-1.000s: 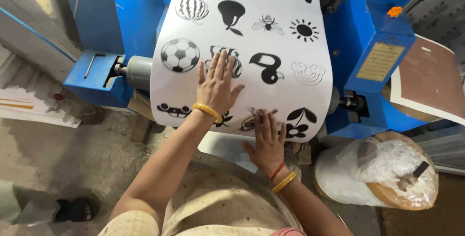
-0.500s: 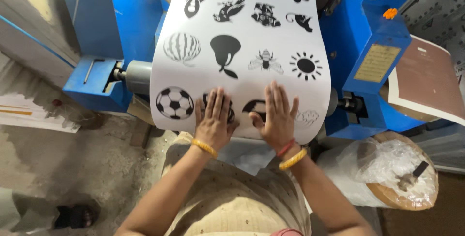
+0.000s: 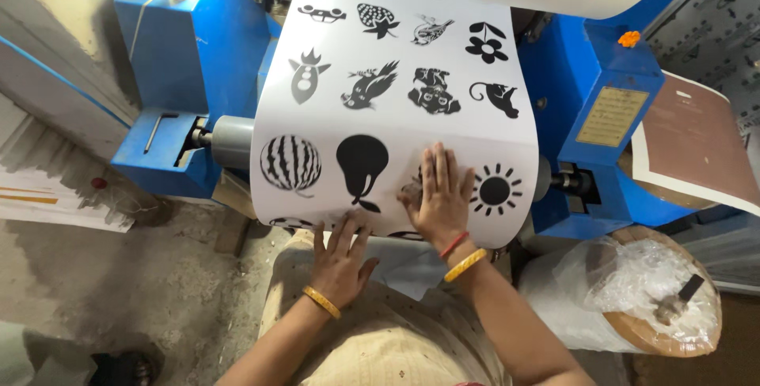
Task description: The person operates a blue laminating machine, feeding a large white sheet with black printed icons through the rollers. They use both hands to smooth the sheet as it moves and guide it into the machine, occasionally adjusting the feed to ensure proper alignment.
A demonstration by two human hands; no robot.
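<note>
Pulling the printed sheet [image 3: 396, 109] off the blue machine [image 3: 602, 93]: right hand [image 3: 440, 200] presses flat, fingers released; left hand [image 3: 340, 263] touches its lower edge, open. A fresh hold higher seems needed next.

Printed sheet [image 3: 396, 109] over roller [image 3: 233, 140], wrapped roll [image 3: 633, 299] right

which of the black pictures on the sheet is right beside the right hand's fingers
The sun, a black disc ringed with short rays, just right of the right hand. The pear and striped watermelon lie further left.
</note>
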